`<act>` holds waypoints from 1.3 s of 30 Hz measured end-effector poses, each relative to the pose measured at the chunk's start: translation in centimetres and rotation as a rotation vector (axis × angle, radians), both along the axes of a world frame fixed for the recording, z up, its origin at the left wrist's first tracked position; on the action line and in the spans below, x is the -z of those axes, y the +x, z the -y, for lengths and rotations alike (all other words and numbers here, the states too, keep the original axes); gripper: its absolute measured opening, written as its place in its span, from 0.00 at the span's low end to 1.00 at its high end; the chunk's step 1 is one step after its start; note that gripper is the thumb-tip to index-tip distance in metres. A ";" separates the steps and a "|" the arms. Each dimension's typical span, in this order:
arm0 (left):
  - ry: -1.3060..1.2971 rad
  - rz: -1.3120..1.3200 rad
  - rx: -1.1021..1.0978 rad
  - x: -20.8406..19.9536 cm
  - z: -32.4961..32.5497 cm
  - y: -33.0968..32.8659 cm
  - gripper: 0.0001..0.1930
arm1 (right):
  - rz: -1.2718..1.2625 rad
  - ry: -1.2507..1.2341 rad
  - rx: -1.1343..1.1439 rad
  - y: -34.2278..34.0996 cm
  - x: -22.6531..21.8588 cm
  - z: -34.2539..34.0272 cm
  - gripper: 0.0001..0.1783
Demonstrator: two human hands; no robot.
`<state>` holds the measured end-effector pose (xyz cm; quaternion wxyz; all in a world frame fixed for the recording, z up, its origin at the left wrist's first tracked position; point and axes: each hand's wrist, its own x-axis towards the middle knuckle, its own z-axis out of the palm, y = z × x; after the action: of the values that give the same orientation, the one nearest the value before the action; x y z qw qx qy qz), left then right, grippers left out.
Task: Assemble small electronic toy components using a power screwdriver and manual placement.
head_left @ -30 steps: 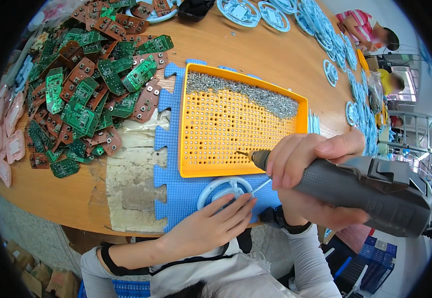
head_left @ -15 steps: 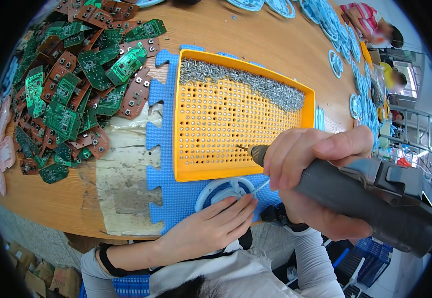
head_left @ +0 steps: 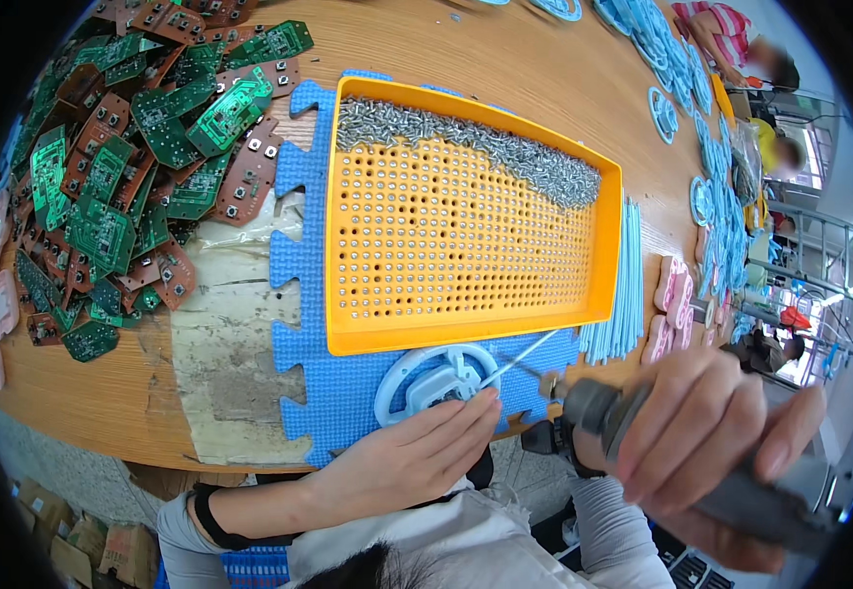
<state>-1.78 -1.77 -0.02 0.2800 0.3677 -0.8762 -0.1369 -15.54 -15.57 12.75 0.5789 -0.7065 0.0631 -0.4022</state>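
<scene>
Your bench carries a blue mat bearing a yellow tray. Your right hand clasps a dark power screwdriver; your left hand, apart, covers the near edge of a pale-blue wheel-shaped part on the mat; whether gripping, I cannot tell.

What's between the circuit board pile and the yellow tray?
The head view shows a stained pale sheet, then the blue foam mat, between the circuit board pile and yellow tray.

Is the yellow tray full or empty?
Partly full: in the yellow tray, loose silver screws lie heaped along the far side, and many holes show silver heads while others are dark.
</scene>
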 end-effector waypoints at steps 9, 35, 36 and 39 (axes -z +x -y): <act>0.058 0.144 0.106 -0.5 0.1 0.7 0.20 | -0.004 0.162 -0.052 -0.4 2.9 -2.2 0.12; 0.121 -0.046 0.101 -0.6 0.5 1.0 0.19 | -0.024 0.111 -0.313 0.5 4.3 0.1 0.06; 0.119 -0.043 0.102 -0.5 0.5 1.1 0.19 | -0.021 0.108 -0.312 0.7 4.2 -0.1 0.06; 0.131 -0.047 0.098 -0.4 0.4 1.2 0.17 | 0.034 0.118 -0.224 1.7 3.2 0.0 0.08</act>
<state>-0.55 -2.17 0.40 0.2690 0.3385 -0.8755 -0.2160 -13.79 -15.61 9.53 0.6617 -0.6669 -0.0025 -0.3427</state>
